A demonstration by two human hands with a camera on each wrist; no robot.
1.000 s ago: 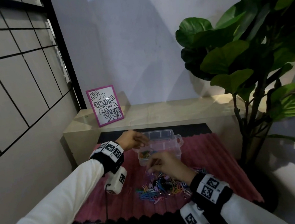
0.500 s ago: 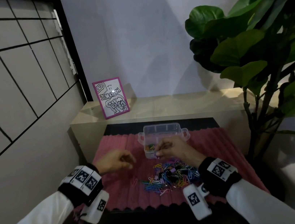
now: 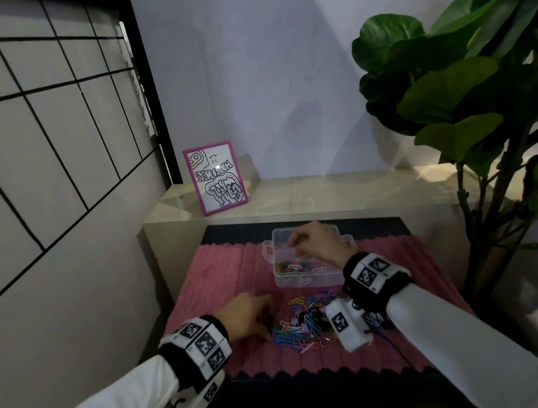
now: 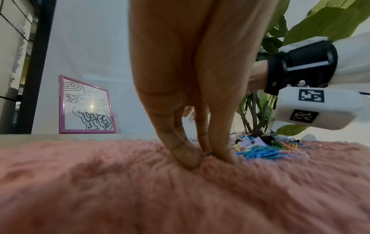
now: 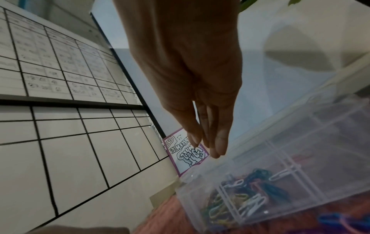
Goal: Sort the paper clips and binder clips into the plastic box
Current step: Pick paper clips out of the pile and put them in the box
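A clear plastic box (image 3: 306, 281) with compartments stands at the back of a pink furry mat (image 3: 223, 279). Coloured paper clips (image 3: 290, 266) lie in its front-left compartments (image 5: 240, 194). A mixed pile of paper clips and binder clips (image 3: 303, 325) lies on the mat in front of the box. My right hand (image 3: 304, 240) hovers over the box; its fingers (image 5: 220, 142) hang straight and close together, with nothing seen between them. My left hand (image 3: 248, 314) is down on the mat left of the pile (image 4: 266, 152). Its thumb and fingertips (image 4: 188, 159) pinch what looks like a small clip against the fur.
A pink-framed drawing (image 3: 217, 178) leans on a beige ledge (image 3: 328, 192) behind the mat. A large leafy plant (image 3: 469, 89) fills the right side. A tiled wall (image 3: 31, 168) runs close along the left. The mat's front edge is near my arms.
My left hand came back from the box to the mat beside the pile. My right hand rose from the pile to the box front, then over the box.
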